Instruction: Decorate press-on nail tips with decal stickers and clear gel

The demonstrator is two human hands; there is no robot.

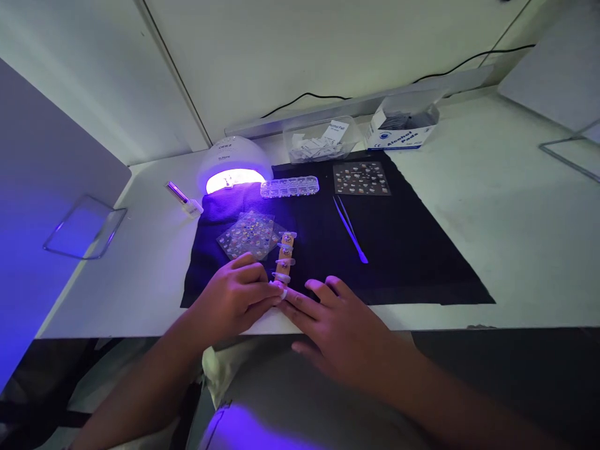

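White worktop (469,206), black mat (398,250). My left hand (234,300) grip pinches nail tip (282,291) at near end of stick (284,256); right hand (337,325) flat, released, steadying beside. 4 tips already seated beyond grip; lamp (234,165) glowing farther off.

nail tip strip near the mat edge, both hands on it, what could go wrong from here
The nail tip strip lies at the near edge of the black mat, and the left hand and right hand meet at its near end; a slip might knock a tip loose. The sticker sheet touches the strip and could shift. The tweezers lie close to the right hand.
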